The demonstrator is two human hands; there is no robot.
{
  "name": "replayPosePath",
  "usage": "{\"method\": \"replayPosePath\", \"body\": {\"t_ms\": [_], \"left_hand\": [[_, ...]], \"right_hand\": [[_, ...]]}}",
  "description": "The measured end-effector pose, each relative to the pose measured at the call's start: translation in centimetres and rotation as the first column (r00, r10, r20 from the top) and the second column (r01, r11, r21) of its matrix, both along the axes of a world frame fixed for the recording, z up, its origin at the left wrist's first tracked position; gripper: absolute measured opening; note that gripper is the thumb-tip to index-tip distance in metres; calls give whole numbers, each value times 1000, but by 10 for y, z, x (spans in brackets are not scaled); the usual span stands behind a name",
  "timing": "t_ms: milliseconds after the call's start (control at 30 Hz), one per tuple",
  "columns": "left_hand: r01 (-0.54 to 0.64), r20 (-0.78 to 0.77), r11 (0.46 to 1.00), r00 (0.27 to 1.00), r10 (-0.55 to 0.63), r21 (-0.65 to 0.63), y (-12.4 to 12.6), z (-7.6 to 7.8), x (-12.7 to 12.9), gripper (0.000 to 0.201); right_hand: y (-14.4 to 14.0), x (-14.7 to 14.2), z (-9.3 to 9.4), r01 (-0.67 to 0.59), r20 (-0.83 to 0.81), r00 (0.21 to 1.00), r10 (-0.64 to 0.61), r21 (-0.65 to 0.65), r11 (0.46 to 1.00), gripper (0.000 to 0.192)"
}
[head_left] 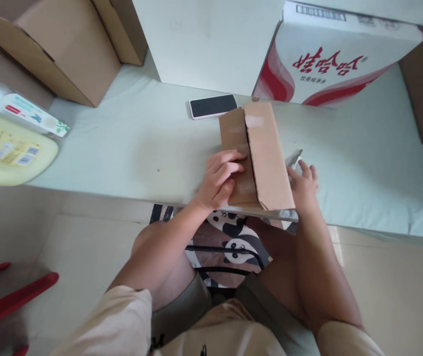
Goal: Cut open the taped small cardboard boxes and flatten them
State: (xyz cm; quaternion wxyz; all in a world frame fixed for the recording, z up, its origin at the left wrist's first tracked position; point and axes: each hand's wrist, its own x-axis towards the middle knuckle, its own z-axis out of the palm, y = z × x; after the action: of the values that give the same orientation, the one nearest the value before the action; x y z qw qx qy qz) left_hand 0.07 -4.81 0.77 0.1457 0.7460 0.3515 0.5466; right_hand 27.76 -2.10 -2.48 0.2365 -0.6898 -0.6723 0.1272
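A small brown cardboard box (pixel 270 158) stands near the front edge of the cloth-covered table, with a dark slit along its edge between the top panel and the left side. My left hand (pixel 220 180) is pressed on the box's left side, its fingers curled and the tips at the slit. To the right of the box, my right hand (pixel 304 185) has bent fingers around a small pointed metal blade (pixel 295 157). The blade's tip points up and away; its handle is hidden, so I cannot tell the kind of cutter.
Behind the box lies a phone (pixel 213 106), and a white-and-red carton (pixel 330 59) stands at the back right. Larger cardboard boxes (pixel 73 49), a clear bottle (pixel 22 106) and a yellow jug (pixel 11 148) are at the left. A red stool-like object (pixel 14 301) is on the floor.
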Motion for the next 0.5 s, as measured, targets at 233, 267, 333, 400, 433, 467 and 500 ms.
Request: {"method": "replayPosePath", "body": {"t_ms": [233, 267, 333, 400, 433, 467, 500], "left_hand": [[144, 455, 879, 886, 90, -455, 20, -16, -18, 61], [183, 509, 849, 853, 113, -495, 22, -17, -20, 60], [230, 575, 811, 804, 153, -538, 26, -17, -22, 54], [248, 611, 785, 766, 200, -568, 27, -14, -23, 51], [250, 629, 775, 742, 231, -580, 27, -12, -25, 50], [250, 646, 765, 715, 267, -593, 27, -9, -26, 47], [244, 657, 757, 690, 304, -606, 27, -7, -27, 44]], "right_hand": [[1, -13, 19, -117, -398, 903, 165, 142, 983, 36], [0, -14, 20, -95, -461, 877, 136, 111, 989, 37], [-1, -17, 21, -66, -511, 856, 81, 48, 997, 34], [-1, -18, 20, -85, -440, 894, 84, 18, 996, 28], [0, -18, 19, -115, -380, 918, 114, 20, 993, 25], [0, -18, 19, -156, -327, 932, 158, 35, 987, 23], [0, -18, 19, -196, -296, 933, 204, 58, 979, 22]]}}
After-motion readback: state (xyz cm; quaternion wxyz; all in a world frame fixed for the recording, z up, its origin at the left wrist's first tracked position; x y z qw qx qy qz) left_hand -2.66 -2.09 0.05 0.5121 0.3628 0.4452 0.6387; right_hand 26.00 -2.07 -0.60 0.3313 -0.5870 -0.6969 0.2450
